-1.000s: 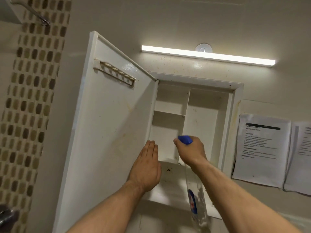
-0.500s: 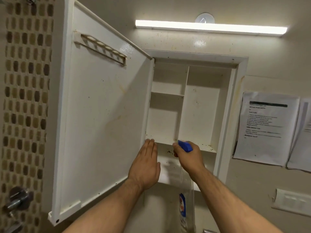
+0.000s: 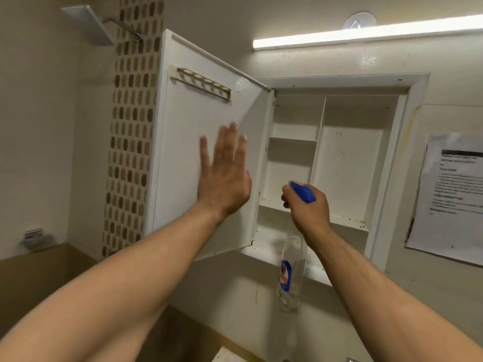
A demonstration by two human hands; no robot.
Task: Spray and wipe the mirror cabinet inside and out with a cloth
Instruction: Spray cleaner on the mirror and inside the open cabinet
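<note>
The white mirror cabinet [image 3: 350, 158] is set into the wall with its door [image 3: 183, 165] swung open to the left, inner side facing me. Inside are bare, stained shelves and a vertical divider. My left hand [image 3: 224, 176] is raised flat with fingers spread against the door's inner face. My right hand [image 3: 308, 207] grips the blue trigger head of a clear spray bottle [image 3: 290, 273], which hangs down in front of the cabinet's lower shelf. No cloth is visible.
A lit tube light [image 3: 366, 32] runs above the cabinet. Printed papers [image 3: 449, 194] are stuck on the wall to the right. A mosaic tile strip [image 3: 130, 142] runs down left of the door, and a small metal shelf [image 3: 88, 22] sits at the upper left.
My left hand has moved from the cabinet's lower edge up and left onto the door's inner face, fingers now spread. The view has shifted left. The right hand keeps the bottle in place.
</note>
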